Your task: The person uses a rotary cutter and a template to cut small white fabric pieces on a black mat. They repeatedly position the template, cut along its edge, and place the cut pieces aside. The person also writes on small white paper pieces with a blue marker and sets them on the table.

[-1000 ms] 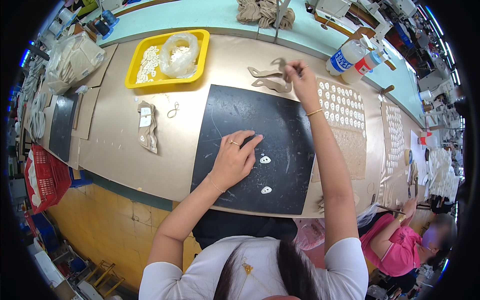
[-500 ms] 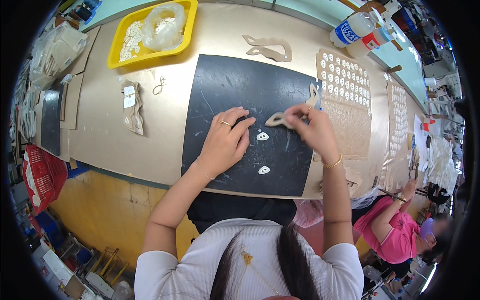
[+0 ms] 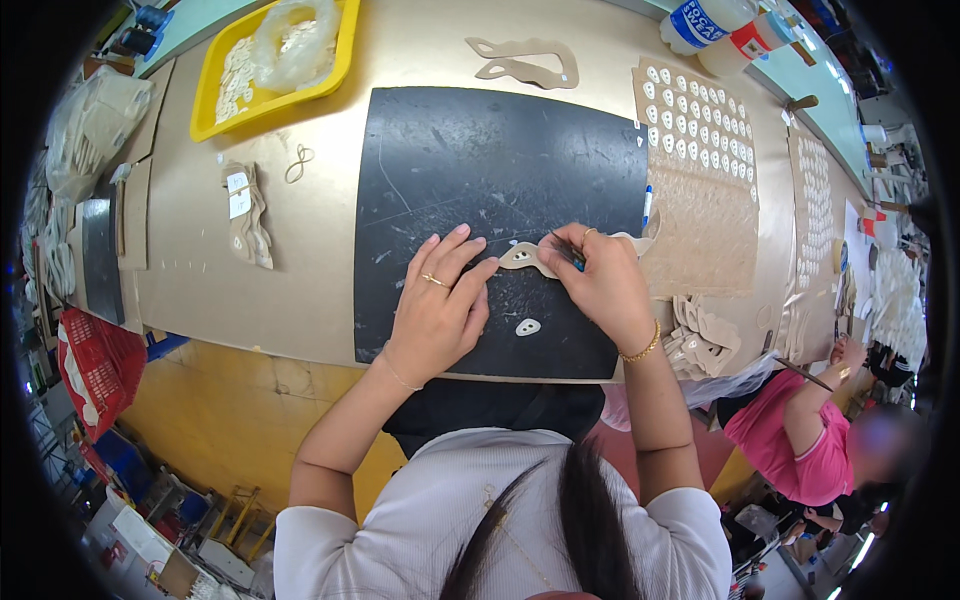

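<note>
A tan, wavy cut strip (image 3: 548, 262) lies across the black mat (image 3: 450, 150). The opening in its eye-shaped left end frames a small white piece with dark holes (image 3: 520, 256). My right hand (image 3: 605, 285) is closed on the strip's middle. A dark, thin thing with a teal spot shows between those fingers, too small to name. My left hand (image 3: 440, 300) rests on the mat with its fingers apart, the index fingertip at the strip's left tip. Below the strip sits another white piece (image 3: 527, 327).
A brown board (image 3: 700, 240) with rows of white pieces lies right, near a pile of tan strips (image 3: 700, 340). A yellow tray (image 3: 205, 110) stands far left, a tied bundle (image 3: 250, 215) below it. Bottles (image 3: 705, 25) stand far right. A person in pink (image 3: 795, 440) works at right.
My right hand has brought the strip down and left; its eye-shaped end now surrounds the upper white piece. My left index fingertip has come to the strip's tip. The view has shifted slightly.
</note>
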Tool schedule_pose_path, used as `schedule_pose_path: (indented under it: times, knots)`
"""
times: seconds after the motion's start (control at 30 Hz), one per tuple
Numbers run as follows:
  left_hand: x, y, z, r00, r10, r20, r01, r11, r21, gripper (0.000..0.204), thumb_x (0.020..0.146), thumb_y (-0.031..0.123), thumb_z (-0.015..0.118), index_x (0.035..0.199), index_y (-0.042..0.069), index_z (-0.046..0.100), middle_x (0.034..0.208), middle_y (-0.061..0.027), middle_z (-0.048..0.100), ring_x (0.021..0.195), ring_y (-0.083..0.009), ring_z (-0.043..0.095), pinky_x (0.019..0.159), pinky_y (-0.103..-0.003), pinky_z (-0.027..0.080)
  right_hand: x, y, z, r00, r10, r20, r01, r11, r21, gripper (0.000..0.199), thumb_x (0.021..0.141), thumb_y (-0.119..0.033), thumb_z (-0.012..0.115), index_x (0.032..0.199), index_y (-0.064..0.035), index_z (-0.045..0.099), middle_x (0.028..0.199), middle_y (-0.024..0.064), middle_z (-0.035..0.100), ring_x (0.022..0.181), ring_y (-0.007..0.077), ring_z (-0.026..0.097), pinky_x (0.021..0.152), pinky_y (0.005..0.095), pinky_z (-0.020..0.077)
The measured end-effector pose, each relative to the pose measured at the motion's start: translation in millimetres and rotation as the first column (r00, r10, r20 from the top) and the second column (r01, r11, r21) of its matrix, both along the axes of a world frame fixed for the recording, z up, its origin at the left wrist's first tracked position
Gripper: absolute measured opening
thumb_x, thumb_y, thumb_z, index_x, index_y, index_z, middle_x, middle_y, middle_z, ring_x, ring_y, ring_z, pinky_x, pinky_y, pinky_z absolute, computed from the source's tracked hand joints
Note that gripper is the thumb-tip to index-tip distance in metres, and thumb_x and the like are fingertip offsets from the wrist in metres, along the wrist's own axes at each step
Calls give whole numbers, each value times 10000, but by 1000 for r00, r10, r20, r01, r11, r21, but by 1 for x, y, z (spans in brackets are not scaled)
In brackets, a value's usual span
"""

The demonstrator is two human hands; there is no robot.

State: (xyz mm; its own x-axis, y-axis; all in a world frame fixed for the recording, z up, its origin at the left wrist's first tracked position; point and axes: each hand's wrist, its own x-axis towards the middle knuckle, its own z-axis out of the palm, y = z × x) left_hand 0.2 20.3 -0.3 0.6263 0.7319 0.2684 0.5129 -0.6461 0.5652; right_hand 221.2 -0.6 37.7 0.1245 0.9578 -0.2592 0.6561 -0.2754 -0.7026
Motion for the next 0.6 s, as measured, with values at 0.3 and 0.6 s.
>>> schedule_pose_path:
  times: [0.3,0.6]
  knots:
    - [0,-1,1,995,-34,-92,37,999,22,479,797,62,688,1272,117,662,1334,-140,571,1375,-347,455,1163,-540,321,-1,-2,-4,1000,1,13,-2,999,38,224,897,-199,733,968,13,727,856,166,741,745,276,731,664,332,530]
    - [1,-2,0,991,-50,-126,57,997,52,506,761,63,713,1260,140,677,1335,-140,570,1377,-357,447,1161,-545,320,-4,-4,-3,998,-3,56,0,999,48,214,896,-209,736,970,-8,729,844,152,741,675,256,706,625,324,515]
